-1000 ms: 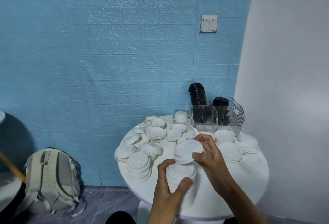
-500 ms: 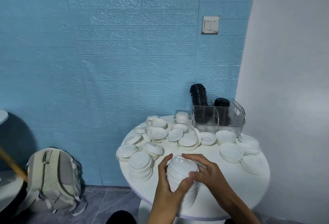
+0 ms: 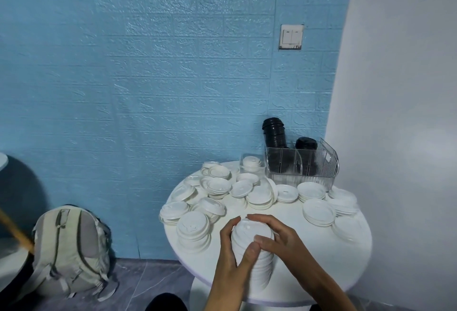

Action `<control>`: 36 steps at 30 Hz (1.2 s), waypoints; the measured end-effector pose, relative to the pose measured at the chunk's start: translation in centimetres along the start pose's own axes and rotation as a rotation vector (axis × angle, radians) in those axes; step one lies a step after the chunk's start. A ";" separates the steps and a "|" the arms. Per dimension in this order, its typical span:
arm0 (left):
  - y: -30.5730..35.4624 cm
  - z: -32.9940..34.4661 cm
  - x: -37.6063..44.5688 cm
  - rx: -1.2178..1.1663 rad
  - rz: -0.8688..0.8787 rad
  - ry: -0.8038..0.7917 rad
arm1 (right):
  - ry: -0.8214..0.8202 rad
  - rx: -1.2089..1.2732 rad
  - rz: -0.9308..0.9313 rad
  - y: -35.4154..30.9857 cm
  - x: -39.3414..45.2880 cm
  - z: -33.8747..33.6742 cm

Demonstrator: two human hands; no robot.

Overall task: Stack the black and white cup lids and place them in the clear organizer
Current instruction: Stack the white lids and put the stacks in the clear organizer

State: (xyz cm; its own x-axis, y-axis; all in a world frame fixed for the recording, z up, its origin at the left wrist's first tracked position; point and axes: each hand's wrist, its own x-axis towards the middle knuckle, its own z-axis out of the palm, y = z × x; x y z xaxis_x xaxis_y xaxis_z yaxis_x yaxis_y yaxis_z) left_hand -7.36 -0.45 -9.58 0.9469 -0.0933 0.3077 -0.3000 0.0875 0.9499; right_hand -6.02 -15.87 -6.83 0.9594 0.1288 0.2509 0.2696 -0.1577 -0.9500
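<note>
Table [image 3: 321, 256], round and white, fills my view against the blue wall [image 3: 148, 88], with loose white lids [image 3: 319, 211] scattered over it and the clear organizer [image 3: 301, 164] at its back edge holding two black lid stacks [image 3: 274, 132]. Nearer me, my left hand [image 3: 230, 261] and right hand [image 3: 284, 241] both grip the tall white stack [image 3: 252, 236] standing at the table's front, thumbs meeting across it.

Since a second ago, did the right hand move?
Yes. The right hand came down and toward the person, away from the clear organizer, and now grips the white lid stack with the left hand.
</note>
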 end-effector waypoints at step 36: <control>-1.9 0.0 0.8 -0.076 0.060 -0.010 | 0.806 -0.626 0.003 2.7 -4.3 -12.1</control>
State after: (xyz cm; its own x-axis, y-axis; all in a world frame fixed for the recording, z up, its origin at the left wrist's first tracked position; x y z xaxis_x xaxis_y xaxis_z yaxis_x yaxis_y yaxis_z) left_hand -6.08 -0.67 -11.11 0.9261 -0.0959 0.3650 -0.3464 0.1680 0.9229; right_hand -8.38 -28.66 -8.18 0.6679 -0.5334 0.5190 0.0405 -0.6703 -0.7410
